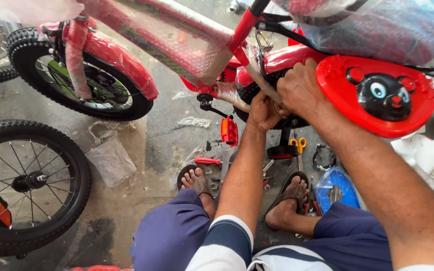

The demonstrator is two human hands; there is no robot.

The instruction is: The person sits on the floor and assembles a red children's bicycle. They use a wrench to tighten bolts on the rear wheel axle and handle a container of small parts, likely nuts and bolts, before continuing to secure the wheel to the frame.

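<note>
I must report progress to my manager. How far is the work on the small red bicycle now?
Done: the rear wheel with its red mudguard sits in the red bicycle frame, whose plastic wrap is not yet removed. In hand: the left hand and right hand work at the front wheel by the fork. Left: a red screwdriver, scissors and small parts lie on the floor.
</note>
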